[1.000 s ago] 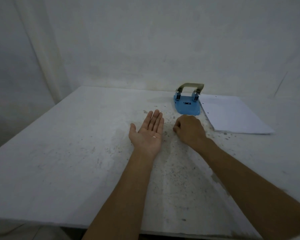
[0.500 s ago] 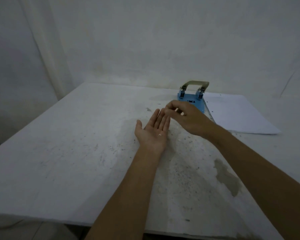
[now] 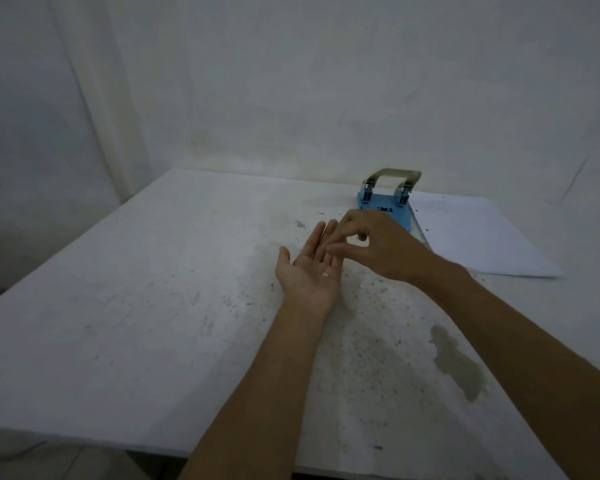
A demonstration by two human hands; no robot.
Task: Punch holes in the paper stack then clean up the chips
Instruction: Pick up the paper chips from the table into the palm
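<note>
Left hand [image 3: 310, 271] flat, palm up, low over the desk [image 3: 136, 306], fingers [image 3: 321, 237] straight, close together and pointing away toward the punch [image 3: 388, 202]. A few white chips [image 3: 325, 274] lying on the palm. Right hand [image 3: 378, 247] hovering over the left fingertips, thumb and forefinger pinched together; whether a chip sits between them, cannot tell. Blue punch near the far desk edge, handle raised, long axis across the desk, partly hidden by the right hand. Paper [image 3: 475, 237] lying flat just right of the punch, long axis running from the far edge toward the near right, punched edge beside the punch. Small dark specks scattered on the desk around the hands. Grey stain [image 3: 458, 365] on the desk under the right forearm.
</note>
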